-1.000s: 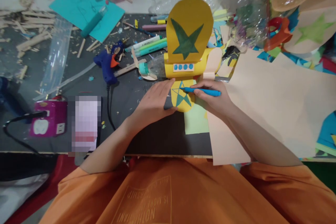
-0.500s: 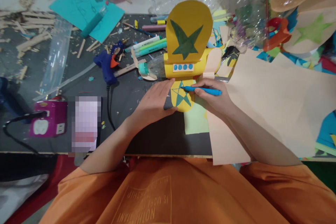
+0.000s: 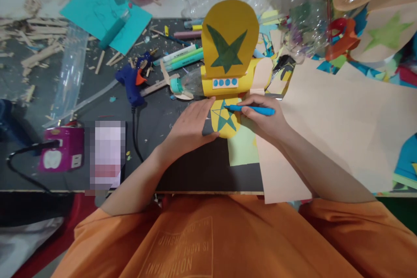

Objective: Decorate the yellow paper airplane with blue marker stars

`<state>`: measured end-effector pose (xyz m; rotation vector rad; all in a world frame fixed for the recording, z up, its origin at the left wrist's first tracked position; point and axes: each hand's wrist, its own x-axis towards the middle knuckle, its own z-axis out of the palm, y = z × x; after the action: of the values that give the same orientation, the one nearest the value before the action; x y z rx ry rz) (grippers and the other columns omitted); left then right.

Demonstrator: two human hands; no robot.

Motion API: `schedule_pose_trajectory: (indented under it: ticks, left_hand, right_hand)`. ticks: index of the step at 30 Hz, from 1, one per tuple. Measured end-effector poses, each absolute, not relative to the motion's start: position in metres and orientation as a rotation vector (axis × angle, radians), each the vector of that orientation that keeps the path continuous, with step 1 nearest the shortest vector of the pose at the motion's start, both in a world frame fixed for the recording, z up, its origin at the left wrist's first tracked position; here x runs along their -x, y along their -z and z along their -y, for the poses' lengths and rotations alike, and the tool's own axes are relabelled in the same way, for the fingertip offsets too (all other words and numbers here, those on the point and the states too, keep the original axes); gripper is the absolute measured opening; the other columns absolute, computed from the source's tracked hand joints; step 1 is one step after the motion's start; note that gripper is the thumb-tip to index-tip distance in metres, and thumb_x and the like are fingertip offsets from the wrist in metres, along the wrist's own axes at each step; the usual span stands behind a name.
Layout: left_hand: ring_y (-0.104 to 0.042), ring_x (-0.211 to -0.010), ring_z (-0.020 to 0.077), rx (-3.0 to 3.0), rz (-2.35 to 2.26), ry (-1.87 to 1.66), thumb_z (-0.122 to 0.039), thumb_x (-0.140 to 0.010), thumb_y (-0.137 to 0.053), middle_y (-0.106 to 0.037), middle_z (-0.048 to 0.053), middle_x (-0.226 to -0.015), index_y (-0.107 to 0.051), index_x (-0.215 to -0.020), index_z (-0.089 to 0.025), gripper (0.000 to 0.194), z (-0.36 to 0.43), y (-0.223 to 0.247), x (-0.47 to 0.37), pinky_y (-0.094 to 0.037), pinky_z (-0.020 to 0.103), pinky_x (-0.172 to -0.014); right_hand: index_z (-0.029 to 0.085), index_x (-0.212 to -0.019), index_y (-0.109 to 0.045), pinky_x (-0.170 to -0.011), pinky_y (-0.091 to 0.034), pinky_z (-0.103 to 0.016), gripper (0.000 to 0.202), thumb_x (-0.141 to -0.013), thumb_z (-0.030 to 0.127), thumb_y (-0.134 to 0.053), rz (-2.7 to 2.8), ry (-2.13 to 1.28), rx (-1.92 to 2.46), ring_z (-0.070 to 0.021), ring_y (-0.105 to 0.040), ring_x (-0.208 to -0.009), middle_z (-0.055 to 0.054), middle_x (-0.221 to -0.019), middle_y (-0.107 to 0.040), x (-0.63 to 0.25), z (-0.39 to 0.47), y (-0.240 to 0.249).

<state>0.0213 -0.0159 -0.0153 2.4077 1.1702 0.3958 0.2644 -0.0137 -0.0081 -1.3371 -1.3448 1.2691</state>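
A bottle wrapped in yellow paper lies across the table, with a teal cap at its left end. One rounded yellow wing with a green star points away from me; the other wing points toward me and bears a partly coloured star outline. My right hand is closed round a blue marker, its tip on that star near the top. My left hand lies with thumb and fingers spread, its tips at the near wing's left edge, holding nothing.
Left of the bottle are a blue glue gun, a phone and a purple power block. Several markers lie behind. Large cream paper covers the right side. Wood scraps, clear bottles and orange-handled scissors sit farther off.
The whole view has shifted slightly. The marker tip has moved a little up and left on the star; my left hand stays by the wing.
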Motion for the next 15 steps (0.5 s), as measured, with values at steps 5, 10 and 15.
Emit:
schedule_pose_trajectory:
  ticks: [5,10,15]
  left_hand:
    - [-0.051,-0.142,0.0360,-2.400,-1.159,-0.397,-0.052,-0.093,-0.065,-0.055,0.020,-0.152,-0.039,-0.155,-0.010,0.079,0.0145,0.0143,-0.0210,-0.039,0.050,-0.121]
    - [-0.050,-0.143,0.0371,-2.373,-1.173,-0.352,-0.050,-0.092,-0.066,-0.053,0.020,-0.154,-0.038,-0.156,-0.012,0.079,0.0142,0.0108,-0.0216,-0.039,0.052,-0.121]
    - [-0.050,-0.143,0.0365,-2.389,-1.166,-0.390,-0.044,-0.091,-0.069,-0.054,0.021,-0.152,-0.039,-0.154,-0.010,0.077,0.0162,0.0100,-0.0221,-0.040,0.051,-0.121]
  right_hand:
    - [0.021,-0.072,-0.068,-0.062,-0.049,-0.030,0.021,-0.074,0.040,-0.078,1.338,-1.272,1.336,-0.0145,-0.059,-0.063,-0.001,-0.072,-0.068,-0.2642,0.0131,0.0072]
    - [0.021,-0.072,-0.068,-0.062,-0.048,-0.030,0.019,-0.074,0.038,-0.077,1.321,-1.280,1.342,-0.0144,-0.059,-0.063,-0.001,-0.071,-0.067,-0.2638,0.0132,0.0062]
    - [0.021,-0.070,-0.066,-0.060,-0.048,-0.030,0.019,-0.073,0.037,-0.077,1.326,-1.291,1.342,-0.0142,-0.058,-0.062,0.000,-0.069,-0.067,-0.2637,0.0130,0.0068]
